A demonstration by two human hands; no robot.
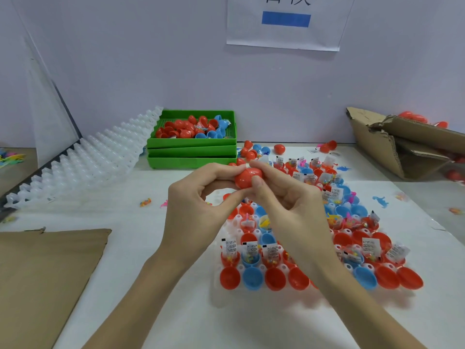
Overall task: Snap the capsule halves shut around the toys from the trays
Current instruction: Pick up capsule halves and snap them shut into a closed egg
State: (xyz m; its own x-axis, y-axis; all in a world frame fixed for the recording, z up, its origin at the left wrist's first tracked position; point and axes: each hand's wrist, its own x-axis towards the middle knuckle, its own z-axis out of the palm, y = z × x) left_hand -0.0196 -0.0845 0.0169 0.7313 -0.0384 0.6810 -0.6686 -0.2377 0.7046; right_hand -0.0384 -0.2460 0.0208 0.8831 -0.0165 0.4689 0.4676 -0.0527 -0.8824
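Both hands, left (198, 197) and right (284, 197), pinch the red capsule (247, 178) at 12 o'clock above the tray (256, 233); light, slick, rigid shell: grip opposite domes.

wall sign (284, 21), characters cut off, unreadable

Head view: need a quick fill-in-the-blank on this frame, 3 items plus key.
1. Both hands, left hand and right hand, pinch a capsule whose colour is ____.
2. The stacked trays at the back are ____ in colour.
3. In the front row of open halves on the white holder, the second from the left is ____.

Missing words: red; green; blue
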